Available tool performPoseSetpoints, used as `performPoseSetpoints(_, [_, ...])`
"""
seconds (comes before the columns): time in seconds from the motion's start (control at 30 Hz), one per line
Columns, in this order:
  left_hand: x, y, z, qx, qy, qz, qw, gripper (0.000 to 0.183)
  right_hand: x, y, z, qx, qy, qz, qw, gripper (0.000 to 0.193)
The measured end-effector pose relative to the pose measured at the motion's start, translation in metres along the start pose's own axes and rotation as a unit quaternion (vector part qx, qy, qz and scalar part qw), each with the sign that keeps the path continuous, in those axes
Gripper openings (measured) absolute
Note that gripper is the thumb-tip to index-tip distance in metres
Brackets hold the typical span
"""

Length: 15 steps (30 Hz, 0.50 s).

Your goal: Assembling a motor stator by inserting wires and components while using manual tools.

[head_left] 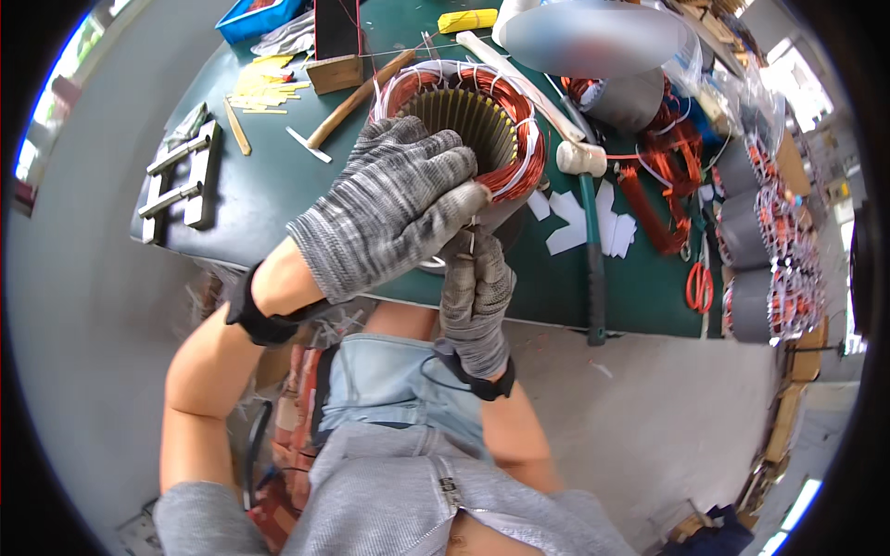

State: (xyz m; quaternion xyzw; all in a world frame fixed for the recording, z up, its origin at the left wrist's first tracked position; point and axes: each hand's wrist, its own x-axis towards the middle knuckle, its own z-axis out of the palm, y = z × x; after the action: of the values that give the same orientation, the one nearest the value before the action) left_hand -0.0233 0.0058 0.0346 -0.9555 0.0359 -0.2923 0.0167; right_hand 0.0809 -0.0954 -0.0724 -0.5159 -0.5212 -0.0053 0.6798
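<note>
On the near edge of the green table stands a motor stator, its bore lined with yellowish slot strips and its copper end windings tied with white cord. My left hand, in a grey knitted glove, lies over its near rim. The fingers bend over the winding toward the bore, with the thumb on the near side. Just below that thumb, my right hand, gloved alike, is closed in a pinch close to the stator's near side. A thin pale piece shows at its fingertips, too small to make out.
Left of the stator lie a wooden-handled hammer, yellow strips and a metal frame with rods. To its right are a white-headed mallet, white paper pieces, red-handled scissors, copper coils and stacked wound stators.
</note>
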Motion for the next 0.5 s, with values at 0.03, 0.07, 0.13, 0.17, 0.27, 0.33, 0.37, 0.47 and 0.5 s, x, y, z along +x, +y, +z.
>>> performPoseSetpoints(0.03, [0.016,0.004,0.002,-0.053,-0.042,-0.101,0.993,0.022,0.001,0.004,-0.005,-0.073,0.024,-0.09,0.993,0.022])
performPoseSetpoints(0.07, [0.03,0.006,0.005,-0.099,-0.087,-0.199,0.971,0.021,0.005,0.005,-0.017,-0.077,0.053,-0.069,0.993,0.022])
performPoseSetpoints(0.13, [0.029,0.002,0.017,-0.068,-0.05,-0.2,0.976,0.021,0.013,-0.021,-0.051,0.167,-0.09,0.296,0.936,0.023])
performPoseSetpoints(0.17, [0.027,0.003,0.017,-0.067,-0.035,-0.198,0.977,0.02,-0.001,-0.015,-0.074,0.092,-0.117,0.279,0.949,0.025])
performPoseSetpoints(0.27, [0.01,-0.004,0.013,-0.075,-0.009,-0.189,0.979,0.016,-0.028,-0.042,-0.121,0.017,-0.036,0.263,0.964,0.02])
performPoseSetpoints(0.33, [0.011,-0.002,0.012,-0.09,0.014,-0.186,0.978,0.014,-0.119,-0.043,-0.185,-0.274,-0.112,0.177,0.939,0.019])
performPoseSetpoints(0.37, [0.016,-0.003,0.018,-0.091,0.015,-0.174,0.98,0.013,-0.13,-0.061,-0.206,-0.352,-0.216,0.166,0.895,0.02])
performPoseSetpoints(0.47, [0.024,-0.006,0.016,-0.104,-0.013,-0.185,0.977,0.011,-0.217,-0.053,-0.254,-0.454,-0.378,0.374,0.715,0.023])
performPoseSetpoints(0.5, [0.024,-0.007,0.014,-0.103,-0.007,-0.164,0.981,0.011,-0.21,-0.056,-0.249,-0.454,-0.33,0.423,0.711,0.025])
